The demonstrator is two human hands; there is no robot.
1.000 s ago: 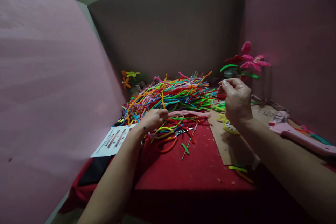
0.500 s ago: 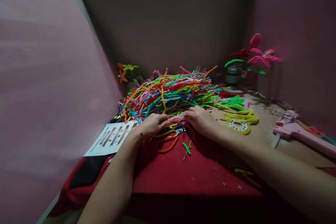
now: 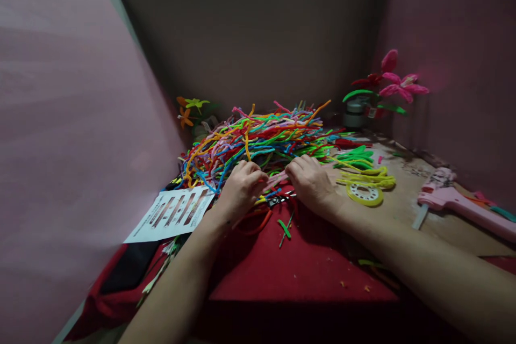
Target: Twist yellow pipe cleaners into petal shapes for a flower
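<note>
Between my two hands runs a pink pipe cleaner (image 3: 276, 178). My left hand (image 3: 244, 184) is closed on its left end, and my right hand (image 3: 308, 180) pinches it on the right, fingers bent. Just behind both hands lies a large heap of multicoloured pipe cleaners (image 3: 262, 137). Scissors with red-orange handles (image 3: 258, 224) rest below my hands on the red cloth (image 3: 314, 263), their left handle partly behind my left wrist. Green offcuts (image 3: 285, 229) lie beside the scissors.
At right are a yellow tape roll (image 3: 365, 194), yellow (image 3: 374, 178) and green bundles (image 3: 357, 157), and a pink glue gun (image 3: 455, 199). At left, a printed sheet (image 3: 171, 215) lies over a black phone-like object (image 3: 129, 267). Fuzzy pink flowers (image 3: 403, 86) stand behind.
My left hand has turned and moved right and slightly nearer, now covering more of the scissors' handles. My right hand has shifted slightly, and the camera view has moved a little.
</note>
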